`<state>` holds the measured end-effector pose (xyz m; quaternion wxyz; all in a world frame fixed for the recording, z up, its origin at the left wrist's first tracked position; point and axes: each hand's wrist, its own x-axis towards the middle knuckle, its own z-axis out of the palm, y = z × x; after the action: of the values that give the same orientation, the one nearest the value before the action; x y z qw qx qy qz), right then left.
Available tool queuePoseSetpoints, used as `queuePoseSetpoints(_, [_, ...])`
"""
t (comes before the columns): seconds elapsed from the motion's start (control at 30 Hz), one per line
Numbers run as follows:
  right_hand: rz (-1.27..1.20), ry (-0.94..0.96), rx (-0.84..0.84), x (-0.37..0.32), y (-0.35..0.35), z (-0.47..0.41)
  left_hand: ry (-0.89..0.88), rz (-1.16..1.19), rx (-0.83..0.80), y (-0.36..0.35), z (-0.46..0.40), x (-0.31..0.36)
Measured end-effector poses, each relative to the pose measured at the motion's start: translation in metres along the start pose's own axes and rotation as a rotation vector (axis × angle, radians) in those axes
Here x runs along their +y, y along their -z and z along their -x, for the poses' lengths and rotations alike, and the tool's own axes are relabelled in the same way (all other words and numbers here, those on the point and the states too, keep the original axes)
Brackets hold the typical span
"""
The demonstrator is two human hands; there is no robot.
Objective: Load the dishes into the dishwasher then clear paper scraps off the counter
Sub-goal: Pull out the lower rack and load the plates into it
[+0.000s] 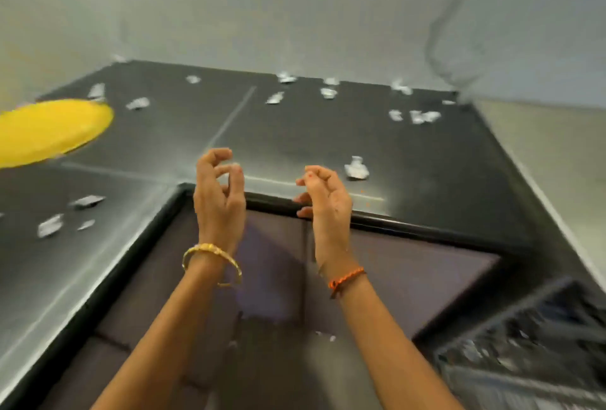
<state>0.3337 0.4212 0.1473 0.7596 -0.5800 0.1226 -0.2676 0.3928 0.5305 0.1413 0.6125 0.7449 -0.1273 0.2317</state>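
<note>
Paper scraps [356, 168] lie scattered across the dark tabletop [295, 134]. A yellow plate [49, 131] rests at its left edge. The dishwasher rack [537, 347] stands open at lower right. Left hand [218, 203] and right hand [324, 199] hover over the front edge, fingers loosely curled, holding nothing.

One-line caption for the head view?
Empty hands, left and right, hover over dark counter strewn with paper scraps; yellow plate left.

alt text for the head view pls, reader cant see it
Two empty hands, left hand and right hand, hover with loosely curled fingers over a dark L-shaped counter strewn with paper scraps. A yellow plate sits at far left.
</note>
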Motion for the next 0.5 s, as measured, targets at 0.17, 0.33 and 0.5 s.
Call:
queuePoseSetpoints(0.17, [-0.088, -0.266, -0.174, 0.043, -0.121, -0.024, 0.323, 0.086, 0.404, 0.101, -0.057, -0.058])
queuePoseSetpoints(0.33, [-0.1, -0.521, -0.387, 0.086, -0.209, -0.055, 0.682, 0.401, 0.611, 0.156, -0.099, -0.111])
queuePoseSetpoints(0.5, [-0.093, -0.804, -0.548, 0.128, -0.276, -0.114, 0.799, 0.584, 0.734, 0.174, -0.142, -0.147])
